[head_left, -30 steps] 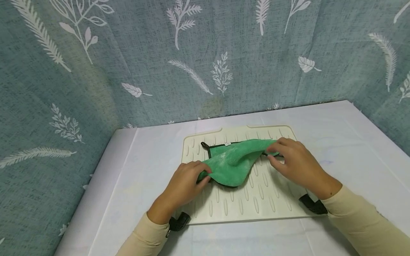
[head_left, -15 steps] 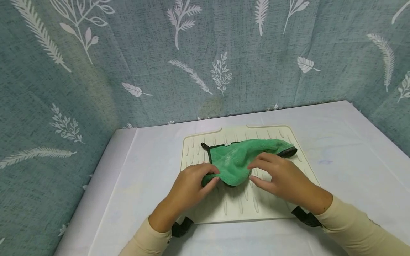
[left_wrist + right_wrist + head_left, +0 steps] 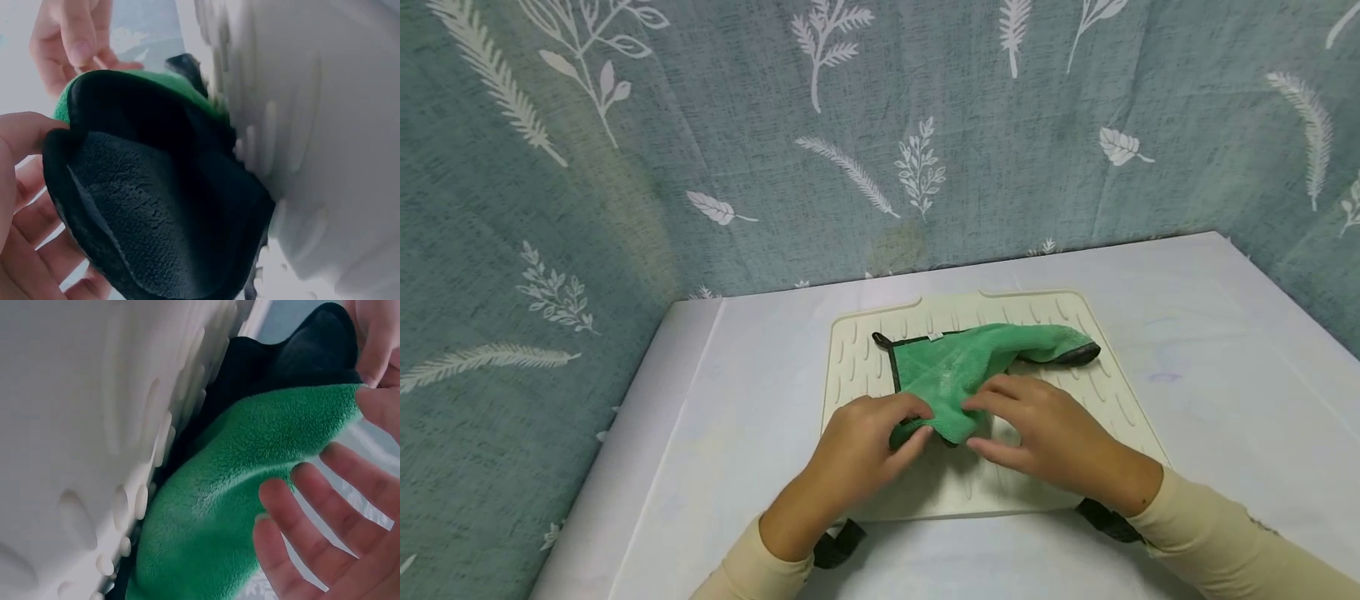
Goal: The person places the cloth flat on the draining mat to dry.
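A green plush cloth (image 3: 943, 379) with black edging and a hanging loop lies crumpled, its near edge lifted. My left hand (image 3: 865, 442) pinches that edge between thumb and fingers. In the left wrist view, the cloth's dark underside (image 3: 144, 206) hangs in a fold beside the left thumb (image 3: 28, 134). My right hand (image 3: 1041, 429) is just right of the pinched edge, fingers and thumb apart. The right wrist view has its spread fingers (image 3: 306, 531) against or very near the green side; whether all of them touch, I cannot tell.
Under the cloth is a cream ridged mat (image 3: 857, 367) with raised bumps, lying on a white-covered table (image 3: 737, 400). A blue-green leaf-patterned curtain (image 3: 745, 150) stands behind and to the left. Black straps (image 3: 838, 546) are on both wrists.
The right hand has let go of the cloth's right end and moved left and nearer, beside the left hand. The left hand has shifted right with the pinched edge.
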Available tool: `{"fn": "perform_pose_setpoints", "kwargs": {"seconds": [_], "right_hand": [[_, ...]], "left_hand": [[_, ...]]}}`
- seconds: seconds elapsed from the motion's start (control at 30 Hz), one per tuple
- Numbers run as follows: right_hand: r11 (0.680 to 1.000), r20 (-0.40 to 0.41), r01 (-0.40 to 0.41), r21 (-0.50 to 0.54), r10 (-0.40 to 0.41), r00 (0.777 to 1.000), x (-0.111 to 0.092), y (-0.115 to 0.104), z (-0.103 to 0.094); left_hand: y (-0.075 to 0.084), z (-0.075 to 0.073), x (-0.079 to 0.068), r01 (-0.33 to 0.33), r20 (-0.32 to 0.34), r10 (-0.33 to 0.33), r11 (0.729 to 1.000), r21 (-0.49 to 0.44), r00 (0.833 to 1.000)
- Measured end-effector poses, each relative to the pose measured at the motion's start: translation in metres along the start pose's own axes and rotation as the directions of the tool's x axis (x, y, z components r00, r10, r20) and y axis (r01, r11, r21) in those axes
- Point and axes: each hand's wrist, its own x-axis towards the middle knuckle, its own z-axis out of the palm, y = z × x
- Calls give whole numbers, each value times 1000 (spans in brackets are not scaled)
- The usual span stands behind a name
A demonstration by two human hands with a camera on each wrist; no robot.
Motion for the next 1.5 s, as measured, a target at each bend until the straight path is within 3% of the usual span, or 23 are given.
{"fn": "perform_pose_setpoints", "kwargs": {"seconds": [0.33,0.67,1.07,1.37,1.5], "right_hand": [[1000,20,19,1,-19,1000,0,-4,3],[997,-34,54,-53,-56,998,2,-9,10],[996,-47,-11,-87,7,999,3,-5,10],[993,-38,-54,-104,50,998,4,0,9],[990,-40,-53,-129,48,998,4,4,7]], "left_hand": [[6,3,-1,-41,3,41,997,-69,999],[12,4,0,-119,-40,116,989,-88,992],[9,4,2,-104,-38,101,989,-102,994],[5,7,1,-36,10,37,995,-88,999],[2,8,0,-42,7,42,996,-83,999]]}}
